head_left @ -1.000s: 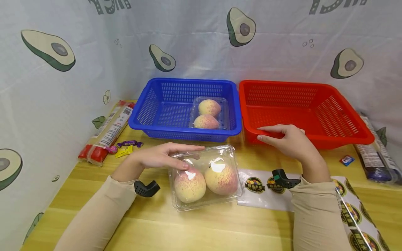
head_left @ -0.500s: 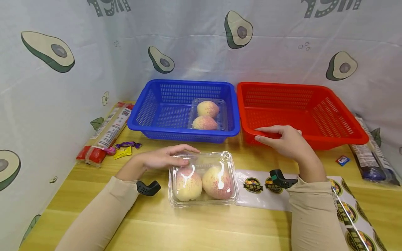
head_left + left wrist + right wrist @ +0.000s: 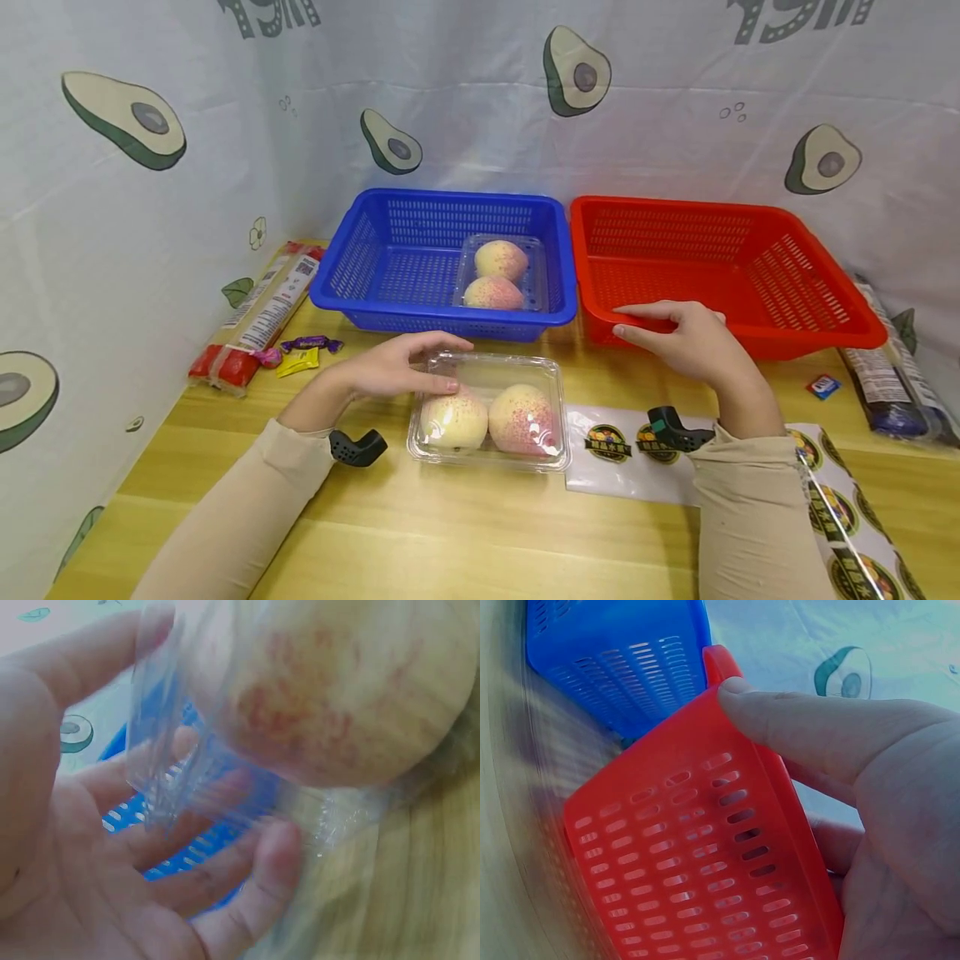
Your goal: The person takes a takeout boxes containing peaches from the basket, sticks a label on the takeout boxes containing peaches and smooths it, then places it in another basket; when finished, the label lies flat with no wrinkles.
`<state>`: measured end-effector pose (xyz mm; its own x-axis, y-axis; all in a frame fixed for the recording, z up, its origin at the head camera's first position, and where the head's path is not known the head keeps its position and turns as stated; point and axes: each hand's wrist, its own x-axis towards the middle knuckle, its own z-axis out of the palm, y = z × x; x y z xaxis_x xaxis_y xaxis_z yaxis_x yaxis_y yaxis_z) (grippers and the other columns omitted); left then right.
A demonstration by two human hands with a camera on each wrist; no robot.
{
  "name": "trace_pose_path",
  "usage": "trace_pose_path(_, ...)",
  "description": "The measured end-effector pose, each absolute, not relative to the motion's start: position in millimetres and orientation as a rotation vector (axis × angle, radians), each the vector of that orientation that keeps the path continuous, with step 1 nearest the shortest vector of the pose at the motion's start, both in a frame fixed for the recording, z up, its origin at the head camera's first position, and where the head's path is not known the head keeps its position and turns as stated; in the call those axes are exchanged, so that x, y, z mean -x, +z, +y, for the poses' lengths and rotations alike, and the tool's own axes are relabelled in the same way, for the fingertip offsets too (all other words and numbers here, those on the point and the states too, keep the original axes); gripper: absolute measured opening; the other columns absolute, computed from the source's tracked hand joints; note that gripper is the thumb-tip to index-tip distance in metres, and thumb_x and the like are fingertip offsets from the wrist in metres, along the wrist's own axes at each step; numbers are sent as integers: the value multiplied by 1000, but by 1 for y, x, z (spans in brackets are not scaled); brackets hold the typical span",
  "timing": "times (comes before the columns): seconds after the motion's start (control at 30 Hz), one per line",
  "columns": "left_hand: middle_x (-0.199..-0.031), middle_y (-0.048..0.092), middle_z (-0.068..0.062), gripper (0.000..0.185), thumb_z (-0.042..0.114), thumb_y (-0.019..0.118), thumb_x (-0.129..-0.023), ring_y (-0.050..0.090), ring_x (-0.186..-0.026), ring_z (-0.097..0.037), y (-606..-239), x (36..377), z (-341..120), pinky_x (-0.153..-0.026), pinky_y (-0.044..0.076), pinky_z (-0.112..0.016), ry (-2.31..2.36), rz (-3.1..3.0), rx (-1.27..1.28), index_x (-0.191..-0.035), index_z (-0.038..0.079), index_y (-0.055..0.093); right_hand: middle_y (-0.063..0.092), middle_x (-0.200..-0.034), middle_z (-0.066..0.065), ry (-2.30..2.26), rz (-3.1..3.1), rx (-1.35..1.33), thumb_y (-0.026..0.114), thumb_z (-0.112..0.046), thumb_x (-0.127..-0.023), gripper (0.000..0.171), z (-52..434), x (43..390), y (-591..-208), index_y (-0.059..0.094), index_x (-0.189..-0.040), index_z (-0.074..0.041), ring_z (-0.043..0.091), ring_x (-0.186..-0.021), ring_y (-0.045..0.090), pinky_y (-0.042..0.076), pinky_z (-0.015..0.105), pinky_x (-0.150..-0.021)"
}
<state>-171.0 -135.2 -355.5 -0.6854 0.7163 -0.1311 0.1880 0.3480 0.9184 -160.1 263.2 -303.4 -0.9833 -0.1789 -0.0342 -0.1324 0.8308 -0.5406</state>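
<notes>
A clear plastic clamshell box holds two yellow-pink peaches in front of the blue basket. My left hand grips the box's left side, thumb on the near face and fingers behind it. In the left wrist view, the thumb and fingers lie around the box's clear edge, close to one peach. My right hand pinches the front rim of the red basket. The right wrist view has its thumb on the outside of that rim; the other fingers are partly hidden behind it.
Inside the blue basket lies another clear box with two peaches. A sheet of round fruit stickers lies at the right, near a sticker roll. Wrapped candies and a red-ended packet sit left; bagged goods stand right.
My left hand has turned the clamshell box from slanted to nearly square, and its near edge now sits farther from me. My right hand stays on the red basket's rim.
</notes>
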Motion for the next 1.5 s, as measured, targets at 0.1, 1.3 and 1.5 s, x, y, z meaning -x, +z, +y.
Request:
trace_pose_path(0.1, -148, 49, 1, 71, 27, 82, -87, 43, -136, -21, -354, 171, -135, -110, 37, -46, 1293, 2114, -930, -148, 14, 50, 57, -137, 25, -858, 2928, 233, 66, -51, -95, 54, 264, 160, -303, 67, -134, -15, 46, -128, 45, 18, 75, -102)
trace_pose_path(1.3, -154, 43, 1, 77, 28, 81, -88, 47, -133, -25, -356, 170, -136, -105, 43, -44, 1233, 2084, -1057, -153, 14, 42, 68, -122, 0, -801, 2596, 693, 74, -37, -92, 39, 259, 112, -279, 72, -126, -17, 21, -105, 64, 56, 41, -84)
trace_pose_path(1.5, -150, 45, 7, 73, 33, 80, -88, 46, -133, -19, -353, 169, -140, -103, 44, -43, 1194, 2116, -1046, -152, 21, 47, 70, -117, 3, -762, 2387, 665, 75, -29, -91, 35, 255, 128, -305, 74, -121, -11, 22, -102, 66, 55, 34, -79)
